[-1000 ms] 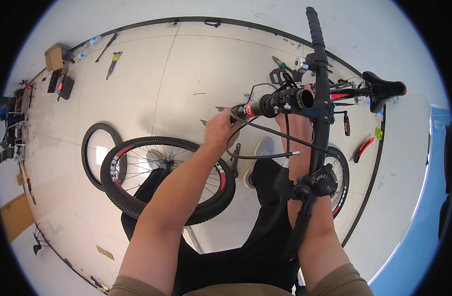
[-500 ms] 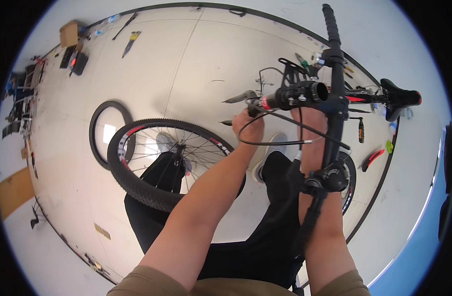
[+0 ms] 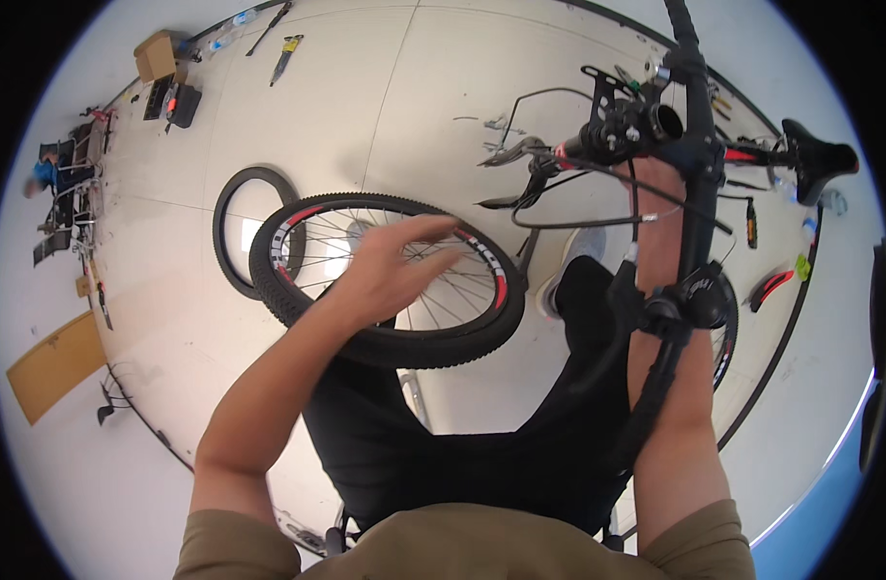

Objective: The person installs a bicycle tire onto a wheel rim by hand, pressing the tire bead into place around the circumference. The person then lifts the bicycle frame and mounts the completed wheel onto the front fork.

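Note:
My left hand (image 3: 409,261) is open, fingers apart, over the loose bicycle wheel (image 3: 419,346) with red-and-white rim markings, which lies above my legs. To its right is the bicycle's fork (image 3: 506,155), with cables looping around the head tube and stem (image 3: 660,126). My right forearm (image 3: 660,242) reaches up behind the black handlebar (image 3: 694,58); my right hand is mostly hidden there, so I cannot tell its grip.
A loose tire (image 3: 225,232) lies left. Tools (image 3: 286,53), a cardboard box (image 3: 158,58) and black cases (image 3: 182,106) are farther back. A blurred person in blue (image 3: 44,172) is among chairs at far left. The saddle (image 3: 820,159) and a red-black mudguard (image 3: 771,290) are right.
My left hand has let go of the fork area and moved left over the wheel, opening its fingers. The bicycle and floor items appear shifted up and right as the view moves.

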Motion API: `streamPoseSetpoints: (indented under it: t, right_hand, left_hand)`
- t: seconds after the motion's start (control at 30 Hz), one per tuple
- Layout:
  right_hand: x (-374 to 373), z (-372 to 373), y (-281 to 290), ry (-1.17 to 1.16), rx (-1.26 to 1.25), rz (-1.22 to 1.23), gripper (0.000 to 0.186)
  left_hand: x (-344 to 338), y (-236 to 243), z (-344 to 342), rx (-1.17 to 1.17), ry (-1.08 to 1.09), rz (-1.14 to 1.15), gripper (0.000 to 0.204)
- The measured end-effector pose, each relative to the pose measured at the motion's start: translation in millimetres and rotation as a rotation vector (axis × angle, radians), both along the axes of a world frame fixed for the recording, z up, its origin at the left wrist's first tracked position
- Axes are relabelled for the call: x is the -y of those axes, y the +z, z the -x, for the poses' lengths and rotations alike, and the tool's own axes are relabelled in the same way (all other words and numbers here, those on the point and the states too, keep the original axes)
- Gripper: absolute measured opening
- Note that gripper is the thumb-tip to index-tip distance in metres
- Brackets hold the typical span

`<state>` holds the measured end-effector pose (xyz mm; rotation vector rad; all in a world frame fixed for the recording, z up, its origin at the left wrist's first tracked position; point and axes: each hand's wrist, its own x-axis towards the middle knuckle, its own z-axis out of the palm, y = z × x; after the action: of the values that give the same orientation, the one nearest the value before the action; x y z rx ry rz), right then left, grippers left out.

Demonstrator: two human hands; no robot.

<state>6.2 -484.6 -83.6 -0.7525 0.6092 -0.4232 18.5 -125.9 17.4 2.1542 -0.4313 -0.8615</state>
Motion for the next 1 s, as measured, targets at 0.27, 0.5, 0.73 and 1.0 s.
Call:
streamPoseSetpoints:
  t: [0.27, 0.5, 0.73, 1.0]
  right_hand:
    - [16.5, 14.1, 27.4, -0.056, -0.014, -0.025, 0.031]
    - [16.3, 17.2, 28.4, -0.064, -0.003, -0.053, 0.030]
    - [20.0, 14.8, 43.4, -0.083, 0.041, -0.097, 0.028]
    - [18.4, 8.7, 39.0, -0.058, 0.047, -0.095, 0.026]
  left_hand:
    - [-90.0, 59.2, 36.6, 0.572, -0.589, -0.305, 0.076]
    - [-87.7, 48.5, 3.1, 0.620, -0.620, -0.345, 0.063]
    - [-102.5, 45.2, -79.8, 0.649, -0.509, -0.402, 0.026]
    - [-127.3, 42.6, -118.5, 0.719, -0.508, -0.533, 0.021]
